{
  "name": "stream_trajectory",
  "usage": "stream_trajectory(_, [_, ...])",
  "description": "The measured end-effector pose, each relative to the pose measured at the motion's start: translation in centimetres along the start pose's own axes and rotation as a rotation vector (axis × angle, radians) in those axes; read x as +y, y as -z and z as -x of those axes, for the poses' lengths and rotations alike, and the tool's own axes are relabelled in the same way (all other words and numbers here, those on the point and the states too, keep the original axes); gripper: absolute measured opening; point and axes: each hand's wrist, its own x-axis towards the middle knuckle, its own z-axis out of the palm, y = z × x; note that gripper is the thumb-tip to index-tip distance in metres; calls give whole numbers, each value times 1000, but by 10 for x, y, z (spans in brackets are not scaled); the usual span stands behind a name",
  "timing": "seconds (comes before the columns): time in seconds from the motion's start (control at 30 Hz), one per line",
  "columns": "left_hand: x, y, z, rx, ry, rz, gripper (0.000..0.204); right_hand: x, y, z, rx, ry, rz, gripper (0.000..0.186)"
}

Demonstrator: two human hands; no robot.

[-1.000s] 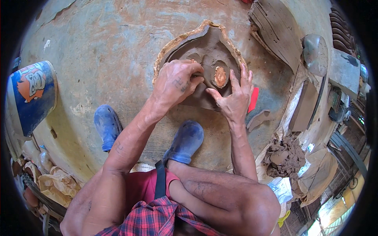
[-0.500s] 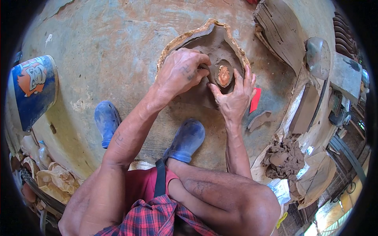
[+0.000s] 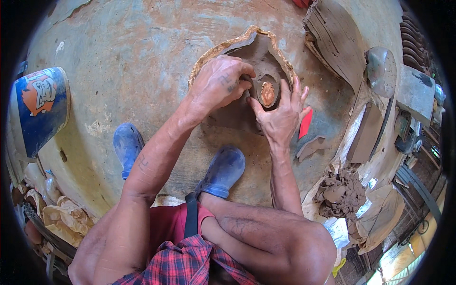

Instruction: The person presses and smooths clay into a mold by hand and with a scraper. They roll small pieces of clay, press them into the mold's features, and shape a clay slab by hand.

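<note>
Clay-lined mould (image 3: 261, 52) on floor (image 3: 142, 71), one o'clock of centre. Left hand (image 3: 219, 85) at nine: grip curled, can't tell whether clamped. Right hand (image 3: 281, 118) at four: grip spread apart, presumably bracing against shifting.

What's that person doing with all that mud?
They have both bare hands at brown clay lining a pointed form with a rough tan rim. The left hand is bent over the clay, its fingers curled; I can't tell whether it grips any. The right hand is spread beside an orange-brown oval patch. A lumpy clay heap sits off to the right.
</note>
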Motion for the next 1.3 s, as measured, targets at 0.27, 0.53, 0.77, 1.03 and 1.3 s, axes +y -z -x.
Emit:
stream_trajectory(0.27, [-5, 0, -3, 22, -13, -22, 24, -6, 2, -7, 6, -7, 11, 83])
stream_trajectory(0.53, [3, 2, -13, 10, 11, -37, 24, -5, -11, -14, 55, 27, -17, 82])
stream_trajectory(0.77, [1, 1, -18, 27, 19, -27, 24, -11, -13, -23, 78, 22, -13, 77])
stream_trajectory(1.03, [1, -3, -17, 53, 20, 14, 24, -16, -6, -25, 74, 5, 41, 72])
stream_trajectory(1.3, [9, 1, -8, 118, 180, 206, 54, -8, 11, -37, 192, 184, -93, 71])
